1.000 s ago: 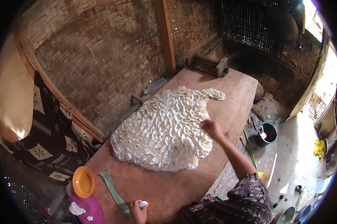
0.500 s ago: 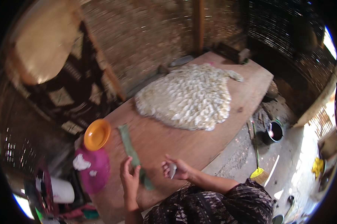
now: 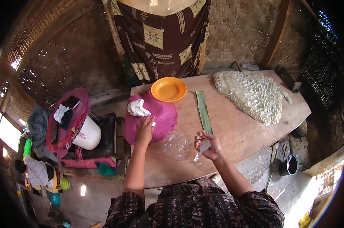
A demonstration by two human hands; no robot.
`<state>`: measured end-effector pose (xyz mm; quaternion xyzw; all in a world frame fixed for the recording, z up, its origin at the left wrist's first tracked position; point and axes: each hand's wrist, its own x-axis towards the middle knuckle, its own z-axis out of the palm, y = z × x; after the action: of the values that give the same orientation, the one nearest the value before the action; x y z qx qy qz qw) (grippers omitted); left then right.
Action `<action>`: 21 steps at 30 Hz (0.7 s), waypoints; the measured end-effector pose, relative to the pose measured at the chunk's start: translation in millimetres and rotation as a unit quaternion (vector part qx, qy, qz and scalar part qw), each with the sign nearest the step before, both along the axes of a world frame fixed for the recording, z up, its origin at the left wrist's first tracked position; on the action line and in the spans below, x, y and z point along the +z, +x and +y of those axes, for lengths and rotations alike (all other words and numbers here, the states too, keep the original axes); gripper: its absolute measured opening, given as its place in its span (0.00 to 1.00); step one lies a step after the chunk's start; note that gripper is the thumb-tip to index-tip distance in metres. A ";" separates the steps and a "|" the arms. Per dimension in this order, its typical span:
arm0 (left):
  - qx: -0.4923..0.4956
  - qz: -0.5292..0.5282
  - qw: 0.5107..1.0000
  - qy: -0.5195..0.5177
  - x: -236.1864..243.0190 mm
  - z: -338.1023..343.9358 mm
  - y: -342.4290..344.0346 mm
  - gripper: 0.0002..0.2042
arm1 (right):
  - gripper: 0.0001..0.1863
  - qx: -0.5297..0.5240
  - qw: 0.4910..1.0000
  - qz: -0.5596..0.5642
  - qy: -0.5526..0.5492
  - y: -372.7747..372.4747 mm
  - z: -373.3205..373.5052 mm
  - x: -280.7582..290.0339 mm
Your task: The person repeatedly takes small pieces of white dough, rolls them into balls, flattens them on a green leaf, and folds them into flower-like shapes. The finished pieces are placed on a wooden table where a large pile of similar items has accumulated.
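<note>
My left hand (image 3: 144,131), fingers stretched out, is over the lower right of a round magenta mat (image 3: 164,117), beside a small white bit (image 3: 153,124). A larger white dough-like lump (image 3: 138,108) lies on the mat's left side. Curled fingers of my right hand (image 3: 211,145) hold a flat, pale grey piece with a rounded edge (image 3: 204,146); its exact kind cannot be made out. Just beyond that hand lies a long green leaf strip (image 3: 203,110). A crinkled clear plastic sheet (image 3: 175,143) rests on the table between my hands.
An orange bowl (image 3: 169,89) stands behind the mat. Many overlapping thin whitish rounds (image 3: 255,95) cover the right of the wooden table (image 3: 233,133). At left, a magenta tray (image 3: 78,106) with phones leans by a white container (image 3: 89,133). A dark bucket (image 3: 289,165) stands on the floor.
The view has swung left. My left hand has moved from beside the leaf strip to the magenta mat. My right hand still holds the pale piece, now near the strip's near end.
</note>
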<state>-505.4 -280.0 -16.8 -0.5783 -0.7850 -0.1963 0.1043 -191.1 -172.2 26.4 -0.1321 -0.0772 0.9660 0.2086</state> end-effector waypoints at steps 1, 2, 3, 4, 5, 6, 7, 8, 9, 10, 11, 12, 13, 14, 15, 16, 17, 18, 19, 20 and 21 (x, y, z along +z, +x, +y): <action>-0.018 -0.038 0.999 -0.031 4.3 5.7 -8.6 0.26 | 0.14 0.003 1.000 -0.009 0.014 -8.1 -7.9 3.2; -0.022 -0.076 0.993 -0.086 11.9 11.0 -13.7 0.24 | 0.15 -0.002 0.999 -0.030 0.020 -19.8 -15.1 5.3; -0.034 -0.156 0.987 0.009 19.3 12.8 -10.1 0.23 | 0.16 -0.017 0.996 -0.083 0.016 -31.2 -19.3 6.8; -0.032 -0.236 0.968 0.078 24.8 9.3 4.6 0.22 | 0.18 -0.008 0.997 -0.072 0.027 -40.5 -21.6 7.5; -0.029 -0.315 0.939 0.137 32.6 6.0 21.7 0.21 | 0.19 -0.010 0.995 -0.093 0.027 -49.7 -22.6 7.0; -0.043 -0.333 0.934 0.122 41.6 0.4 38.3 0.21 | 0.20 0.002 0.997 -0.075 0.033 -57.2 -23.3 4.9; -0.052 -0.354 0.929 0.096 49.7 -7.5 56.2 0.21 | 0.21 0.014 0.996 -0.079 0.027 -65.8 -23.5 1.3; -0.133 -0.256 0.950 0.122 56.9 -12.5 72.7 0.21 | 0.22 0.042 0.998 -0.045 0.027 -76.3 -23.5 -4.3; -0.212 -0.151 0.954 0.149 63.4 -18.5 84.3 0.22 | 0.23 0.058 0.997 -0.052 0.017 -86.1 -22.6 -9.5; -0.196 -0.121 0.965 0.123 67.7 -28.7 91.2 0.22 | 0.21 0.056 0.998 -0.020 0.020 -100.3 -22.8 -15.3; -0.183 -0.086 0.974 0.102 70.6 -37.6 93.5 0.23 | 0.21 0.042 0.997 -0.055 0.022 -108.2 -21.6 -19.0; -0.168 -0.027 0.980 0.099 73.3 -39.1 89.4 0.24 | 0.23 0.028 0.995 -0.087 0.028 -117.0 -20.8 -21.0; -0.157 -0.121 0.970 0.138 74.6 -38.8 79.9 0.25 | 0.28 0.002 0.989 -0.143 0.032 -127.7 -17.0 -21.0; -0.146 -0.197 0.951 0.189 73.9 -40.9 67.3 0.26 | 0.36 0.011 0.976 -0.216 0.041 -129.0 -9.9 -17.7; -0.135 -0.272 0.923 0.238 71.0 -43.6 55.5 0.28 | 0.36 0.001 0.978 -0.197 0.066 -135.7 -5.9 -14.6; -0.147 -0.366 0.877 0.273 68.6 -44.2 42.0 0.29 | 0.37 -0.007 0.981 -0.166 0.100 -140.5 -1.5 -9.4; -0.125 -0.544 0.781 0.281 64.3 -46.0 34.5 0.30 | 0.37 -0.016 0.982 -0.135 0.133 -145.7 2.9 -3.3; -0.098 -0.699 0.651 0.278 59.6 -47.5 29.2 0.32 | 0.37 -0.007 0.972 -0.128 0.195 -152.8 7.5 3.9; -0.057 -0.829 0.493 0.260 54.7 -48.3 24.8 0.33 | 0.36 -0.030 0.950 -0.133 0.282 -163.2 5.9 9.5; -0.070 -0.861 0.437 0.252 50.1 -47.2 21.2 0.33 | 0.36 -0.062 0.918 -0.169 0.354 -179.7 0.5 14.5; -0.072 -0.891 0.378 0.240 45.5 -45.5 18.0 0.33 | 0.37 -0.094 0.879 -0.203 0.421 -193.6 -5.0 20.6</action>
<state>-487.4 -325.5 28.7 -0.0753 -0.3006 -0.7858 -0.5353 -384.7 -177.2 46.9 -0.2316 -0.5046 0.7702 0.3139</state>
